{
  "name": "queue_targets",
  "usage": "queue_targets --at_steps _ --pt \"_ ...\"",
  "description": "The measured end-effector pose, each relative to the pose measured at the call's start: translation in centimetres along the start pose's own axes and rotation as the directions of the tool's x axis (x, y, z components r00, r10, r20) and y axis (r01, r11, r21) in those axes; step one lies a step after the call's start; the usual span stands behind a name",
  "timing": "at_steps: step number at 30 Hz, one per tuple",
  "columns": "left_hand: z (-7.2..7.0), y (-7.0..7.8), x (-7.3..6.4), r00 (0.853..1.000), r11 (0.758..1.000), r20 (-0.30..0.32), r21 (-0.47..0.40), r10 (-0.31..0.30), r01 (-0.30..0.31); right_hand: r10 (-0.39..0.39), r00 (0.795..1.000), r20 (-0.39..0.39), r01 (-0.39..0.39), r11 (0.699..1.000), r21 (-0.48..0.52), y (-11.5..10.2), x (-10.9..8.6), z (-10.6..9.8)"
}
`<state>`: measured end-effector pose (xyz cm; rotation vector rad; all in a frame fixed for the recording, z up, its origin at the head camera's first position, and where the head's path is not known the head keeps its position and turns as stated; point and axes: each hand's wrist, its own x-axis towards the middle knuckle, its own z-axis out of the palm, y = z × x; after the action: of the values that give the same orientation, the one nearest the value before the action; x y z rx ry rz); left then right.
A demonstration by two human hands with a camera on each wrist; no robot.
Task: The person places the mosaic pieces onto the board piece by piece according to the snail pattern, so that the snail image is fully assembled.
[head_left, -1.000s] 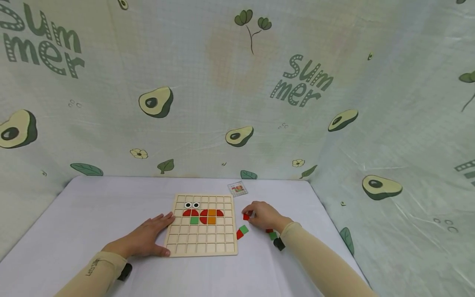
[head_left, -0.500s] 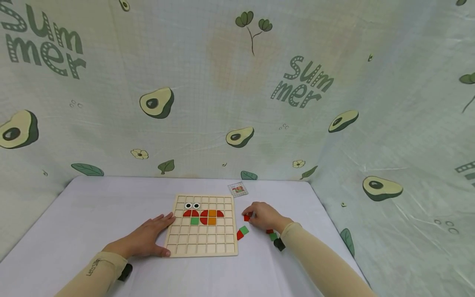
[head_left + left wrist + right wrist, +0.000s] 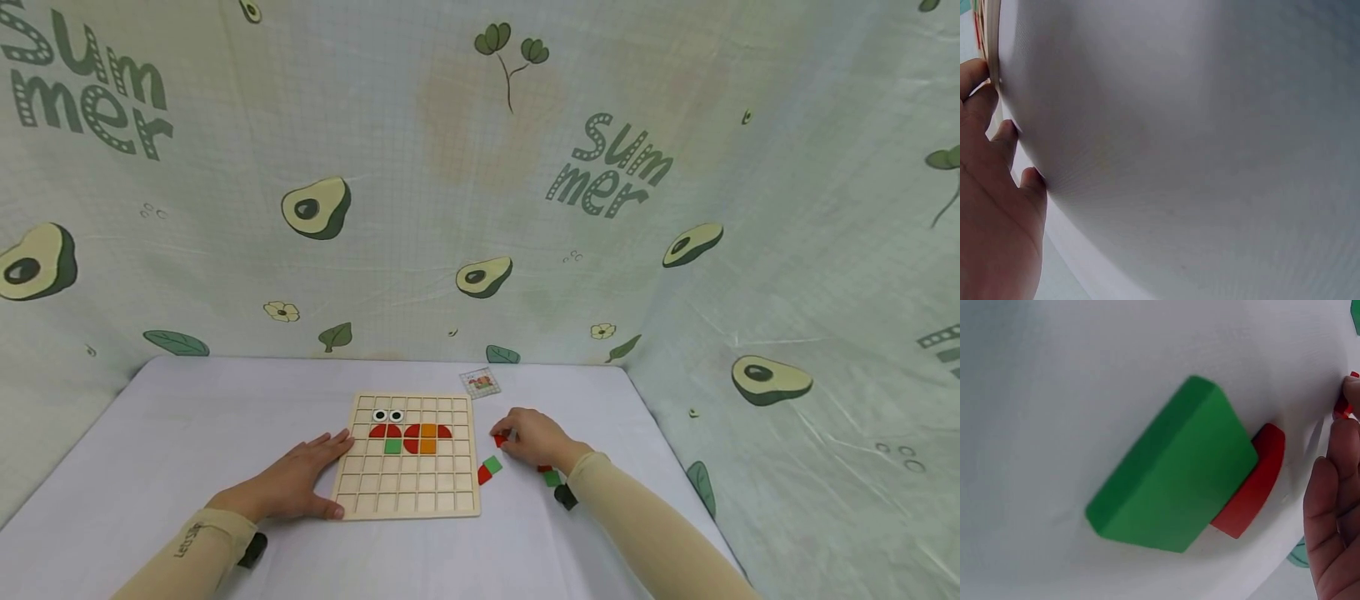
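A wooden grid board [image 3: 405, 504] lies on the white table, with red, orange and green tiles and two eye tiles set in its cells. My left hand [image 3: 296, 479] rests with spread fingers along the board's left edge; in the left wrist view its fingers [image 3: 982, 103] reach that edge. To the right of the board my right hand [image 3: 536, 437] pinches a small red tile [image 3: 500, 440] between thumb and fingers, low over the cloth. The right wrist view shows this red tile [image 3: 1342, 407] at the fingertips, partly hidden.
A green tile [image 3: 492, 464] and a red tile [image 3: 485, 474] lie together beside the board. Under the right wrist are another green tile [image 3: 1179, 475] and a red curved tile [image 3: 1250, 487]. A picture card [image 3: 480, 382] lies behind the board's right corner.
The red tile in my right hand has turned slightly between the fingers. My left hand has stayed at the board's edge, and the board's tiles are the same.
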<state>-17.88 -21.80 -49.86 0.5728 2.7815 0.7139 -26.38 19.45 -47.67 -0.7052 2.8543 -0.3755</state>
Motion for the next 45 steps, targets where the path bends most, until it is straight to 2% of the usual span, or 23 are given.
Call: queue_targets --at_steps 15,29,38,45 --pt "-0.1 0.2 -0.1 1.0 1.0 0.004 0.001 -0.012 0.012 -0.006 1.0 -0.025 0.005 1.0 -0.02 0.1 -0.1 0.0" --pt "-0.1 0.1 -0.1 1.0 1.0 0.0 -0.003 -0.001 0.001 -0.009 0.999 -0.041 0.01 1.0 0.023 0.2 0.2 0.0" --pt "-0.2 0.0 -0.2 1.0 1.0 -0.004 -0.01 0.002 -0.002 -0.054 0.998 -0.037 0.056 0.998 0.041 -2.5 1.1 -0.2" --pt "-0.1 0.0 -0.1 1.0 1.0 -0.011 -0.003 0.009 -0.009 -0.094 0.995 -0.032 0.095 0.995 0.026 -5.2 2.0 0.6"
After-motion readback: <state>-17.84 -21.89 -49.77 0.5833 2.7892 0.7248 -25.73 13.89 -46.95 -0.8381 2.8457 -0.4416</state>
